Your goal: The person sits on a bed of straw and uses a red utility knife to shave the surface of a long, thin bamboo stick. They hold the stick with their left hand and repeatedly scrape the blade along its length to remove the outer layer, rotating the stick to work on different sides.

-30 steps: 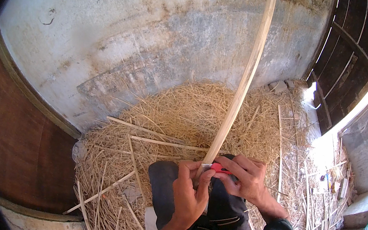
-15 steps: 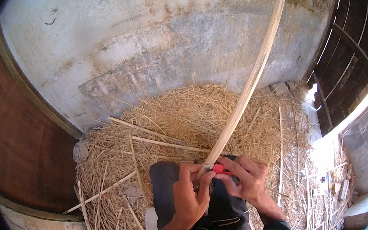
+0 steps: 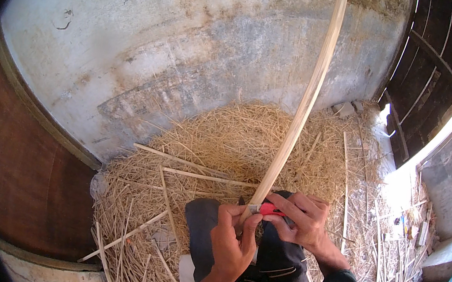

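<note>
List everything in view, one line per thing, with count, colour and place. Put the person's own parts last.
long cane: one, pale tan, rising from the hands to the top edge
knife: one, red handle, at the cane's lower end
straw heap: one, yellow, on the floor by the wall
loose sticks: several, pale, lying on the straw
wall: one, grey and stained, behind the heap
slatted door: one, dark wood, upper right
trousers: dark, over the knees, bottom centre
left hand: gripping the cane's lower end
right hand: holding the knife
</note>
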Demonstrator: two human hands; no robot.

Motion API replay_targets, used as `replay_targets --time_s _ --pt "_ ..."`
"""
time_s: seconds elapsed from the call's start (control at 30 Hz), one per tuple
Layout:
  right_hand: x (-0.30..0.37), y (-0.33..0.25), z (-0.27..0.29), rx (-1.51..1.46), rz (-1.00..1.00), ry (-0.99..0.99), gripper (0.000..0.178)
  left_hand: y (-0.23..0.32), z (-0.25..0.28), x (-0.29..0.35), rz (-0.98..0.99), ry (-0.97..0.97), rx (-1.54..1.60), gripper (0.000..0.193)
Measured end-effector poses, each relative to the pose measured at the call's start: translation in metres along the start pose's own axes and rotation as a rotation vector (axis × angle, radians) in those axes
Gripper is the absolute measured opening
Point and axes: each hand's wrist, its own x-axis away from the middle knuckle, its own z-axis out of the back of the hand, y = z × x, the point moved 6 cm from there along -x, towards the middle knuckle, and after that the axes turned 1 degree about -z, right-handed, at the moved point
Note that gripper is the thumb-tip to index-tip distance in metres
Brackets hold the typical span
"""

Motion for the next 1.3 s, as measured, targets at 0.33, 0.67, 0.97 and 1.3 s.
replay_targets --time_s 0.33,0.67,0.97,1.3 --pt "-0.004 0.001 -0.003 -0.026 -0.003 0.014 0.044 -0.007 0.005 0.003 0.069 0.004 -0.002 0.025" --pt "-0.005 0.007 -0.003 -0.006 -0.048 0.038 0.038 -0.004 0.006 0.002 0.019 0.003 -0.061 0.025" --pt "-0.025 0.13 0.038 0.109 -0.498 0.408 0.021 -0.048 0.005 0.039 0.159 -0.09 -0.128 0.025" --pt "0.008 0.134 -0.011 -0.669 -0.743 0.143 0.033 -0.067 0.012 0.036 0.199 -0.107 -0.088 0.027"
